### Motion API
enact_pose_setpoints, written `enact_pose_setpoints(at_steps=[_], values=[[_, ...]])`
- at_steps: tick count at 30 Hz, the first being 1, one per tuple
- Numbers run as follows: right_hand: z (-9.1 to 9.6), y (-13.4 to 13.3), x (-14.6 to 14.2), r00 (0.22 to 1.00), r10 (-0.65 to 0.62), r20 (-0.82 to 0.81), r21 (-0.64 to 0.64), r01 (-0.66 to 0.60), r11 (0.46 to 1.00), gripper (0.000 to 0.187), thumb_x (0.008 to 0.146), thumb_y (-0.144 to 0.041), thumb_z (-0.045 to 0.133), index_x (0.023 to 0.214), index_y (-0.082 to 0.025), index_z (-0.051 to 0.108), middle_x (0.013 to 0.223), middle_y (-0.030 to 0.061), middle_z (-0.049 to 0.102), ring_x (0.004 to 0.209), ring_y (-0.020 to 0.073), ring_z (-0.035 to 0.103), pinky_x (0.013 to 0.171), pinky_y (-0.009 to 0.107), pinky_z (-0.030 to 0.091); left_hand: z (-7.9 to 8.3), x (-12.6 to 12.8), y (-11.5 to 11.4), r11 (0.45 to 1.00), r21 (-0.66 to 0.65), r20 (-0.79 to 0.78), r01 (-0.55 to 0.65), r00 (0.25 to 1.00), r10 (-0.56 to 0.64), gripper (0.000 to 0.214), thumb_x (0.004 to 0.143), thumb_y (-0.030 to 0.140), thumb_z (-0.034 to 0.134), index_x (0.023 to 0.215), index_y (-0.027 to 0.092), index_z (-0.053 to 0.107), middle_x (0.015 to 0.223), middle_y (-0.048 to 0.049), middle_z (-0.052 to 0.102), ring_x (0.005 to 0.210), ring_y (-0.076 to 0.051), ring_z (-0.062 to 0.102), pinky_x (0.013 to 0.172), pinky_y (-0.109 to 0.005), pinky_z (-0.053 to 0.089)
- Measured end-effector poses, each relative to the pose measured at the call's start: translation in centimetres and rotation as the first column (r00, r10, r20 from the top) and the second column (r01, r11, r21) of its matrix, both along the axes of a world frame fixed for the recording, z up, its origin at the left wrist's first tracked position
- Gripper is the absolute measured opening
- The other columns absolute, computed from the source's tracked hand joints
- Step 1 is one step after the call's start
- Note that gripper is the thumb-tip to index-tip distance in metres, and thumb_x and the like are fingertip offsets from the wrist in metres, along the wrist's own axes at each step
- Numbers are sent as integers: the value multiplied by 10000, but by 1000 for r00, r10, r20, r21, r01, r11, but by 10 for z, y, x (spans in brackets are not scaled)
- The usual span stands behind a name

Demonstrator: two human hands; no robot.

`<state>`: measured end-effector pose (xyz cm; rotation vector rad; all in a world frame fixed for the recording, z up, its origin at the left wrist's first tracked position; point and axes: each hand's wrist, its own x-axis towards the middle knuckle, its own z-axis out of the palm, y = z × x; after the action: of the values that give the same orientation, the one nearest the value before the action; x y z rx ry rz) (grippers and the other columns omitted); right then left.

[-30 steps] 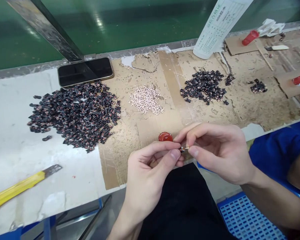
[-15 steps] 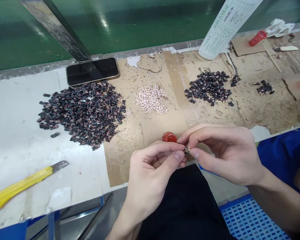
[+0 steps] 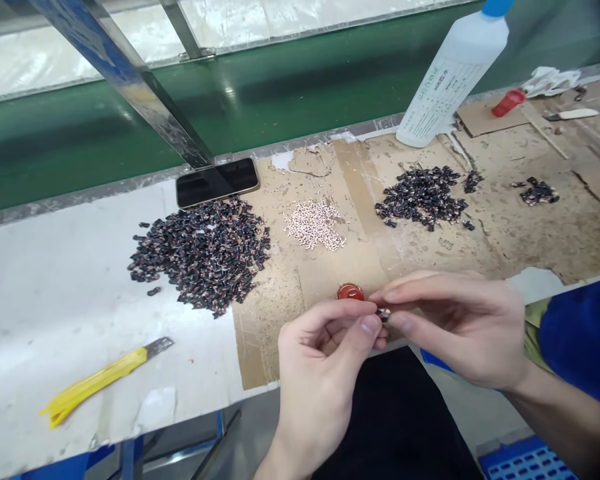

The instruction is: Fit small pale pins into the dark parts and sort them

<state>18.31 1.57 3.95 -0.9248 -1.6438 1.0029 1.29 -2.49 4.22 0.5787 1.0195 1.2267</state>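
My left hand [image 3: 325, 360] pinches a small black piece with a pale metallic end [image 3: 383, 313] between thumb and forefinger. Close by on the right, my right hand [image 3: 465, 327] has its thumb and forefinger parted around the free end of the piece; nothing shows held in it, and whether a fingertip touches the piece is hard to see. Just behind the fingertips sits a small round dish of red-brown material [image 3: 351, 291]. Farther back lies a pile of tiny pale copper-coloured bits [image 3: 315, 225]. A large heap of similar black pieces [image 3: 200, 257] is to the left, a smaller heap [image 3: 423, 195] to the right.
A phone [image 3: 217, 183] leans by a metal post [image 3: 150, 100]. The yellow utility knife [image 3: 105, 377] lies front left. At the back stand a white labelled bottle [image 3: 450, 83] and a red cup [image 3: 509, 103] on cardboard. A few black pieces [image 3: 537, 191] and another person's blue sleeve [image 3: 580, 340] are right.
The view has tilted up and swung left, showing the bottle's blue cap. My right thumb and forefinger have parted from their pinch on a tiny pale bit; my left hand keeps its pinch.
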Motion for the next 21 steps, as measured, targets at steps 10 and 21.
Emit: enact_pose_setpoints(at_steps=[10,21], values=[[-4,2,-2,1000,10,0,153,-10,988,303,810,1,775,1010,-217,838,960,42,844,824,174,816,748,237,679,-1,4,-1,995,45,14,-86,996,85,214,858,104,814,748,194,654,707,45,748,679,-75,728,692,-140,614],[-4,1,6,986,95,139,172,-119,978,356,835,-66,789,1131,-264,801,1015,-2,844,852,165,818,799,209,677,5,2,3,994,-105,94,11,996,-1,349,752,283,932,800,171,605,661,22,753,549,-68,682,593,-154,596]])
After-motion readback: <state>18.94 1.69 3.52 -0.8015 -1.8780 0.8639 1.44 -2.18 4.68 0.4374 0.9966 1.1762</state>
